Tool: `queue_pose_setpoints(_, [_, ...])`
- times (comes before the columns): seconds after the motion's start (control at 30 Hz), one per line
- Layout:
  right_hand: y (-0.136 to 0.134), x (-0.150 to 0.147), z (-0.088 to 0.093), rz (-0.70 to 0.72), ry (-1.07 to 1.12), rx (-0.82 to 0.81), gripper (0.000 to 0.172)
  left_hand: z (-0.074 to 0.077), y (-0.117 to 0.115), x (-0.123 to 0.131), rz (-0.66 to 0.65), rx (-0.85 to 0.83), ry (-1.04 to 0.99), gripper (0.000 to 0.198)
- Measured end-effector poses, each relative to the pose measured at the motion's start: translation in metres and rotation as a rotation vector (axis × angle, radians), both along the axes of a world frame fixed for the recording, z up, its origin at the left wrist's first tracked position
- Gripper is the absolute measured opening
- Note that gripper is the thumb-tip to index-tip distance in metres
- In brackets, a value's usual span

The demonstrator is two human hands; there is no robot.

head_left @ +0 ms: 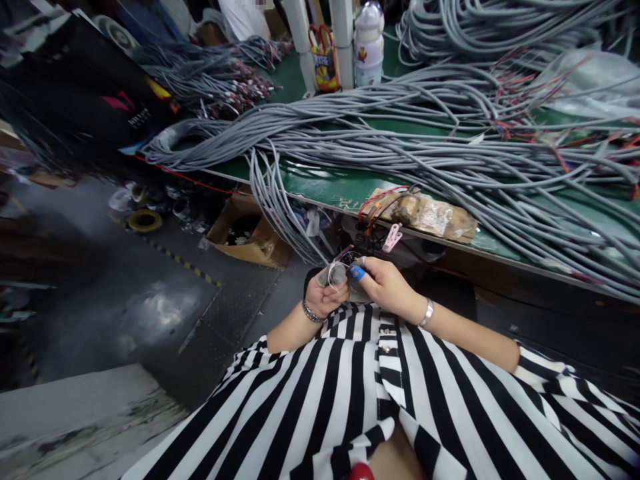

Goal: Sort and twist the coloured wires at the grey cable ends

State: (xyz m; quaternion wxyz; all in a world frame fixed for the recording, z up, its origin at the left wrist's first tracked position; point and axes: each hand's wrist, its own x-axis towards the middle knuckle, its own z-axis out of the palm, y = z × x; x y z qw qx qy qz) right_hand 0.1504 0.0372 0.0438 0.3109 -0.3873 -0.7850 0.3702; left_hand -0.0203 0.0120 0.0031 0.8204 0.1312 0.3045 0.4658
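Note:
My left hand [327, 293] is closed in front of my waist, at the lower end of several grey cables [285, 207] that hang off the table edge. Grey coverings show around its thumb and finger, and a thin white strand [332, 275] loops there. Close beside it, my right hand [393, 287] pinches at thin dark and reddish wires [349, 255] spreading from the cable end. Blue tape [357, 272] wraps the right thumb. The exact wire between these fingertips is too small to make out.
Long bundles of grey cable [320, 133] cover the green table [325, 183]. A pink clip [393, 237] hangs by a taped wooden block [435, 215] at its edge. A bottle [369, 47] stands behind. Below are a cardboard box [250, 233] and a yellow roll [145, 221].

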Motion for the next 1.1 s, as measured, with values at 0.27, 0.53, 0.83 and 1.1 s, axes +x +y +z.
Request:
queue_pose_setpoints(0.27, [0.0012,0.0004,-0.0013,0.013,0.039,0.008,0.029,-0.0003,-0.0003,0.0,0.002,0.0,0.006,0.047])
queue_pose_setpoints(0.53, [0.001,0.0013,-0.0013,0.02,0.043,0.006,0.029,-0.0006,-0.0001,0.0011,0.006,-0.006,0.022,0.048])
queue_pose_setpoints(0.83, [-0.0001,0.0028,0.0009,0.014,-0.055,0.067,0.028,-0.0008,0.0003,0.0027,-0.032,0.017,0.053,0.049])
queue_pose_setpoints(1.1, [-0.0041,0.0072,0.0013,0.03,-0.131,0.15,0.025,-0.0043,0.0015,0.0088,0.132,0.241,0.136,0.025])
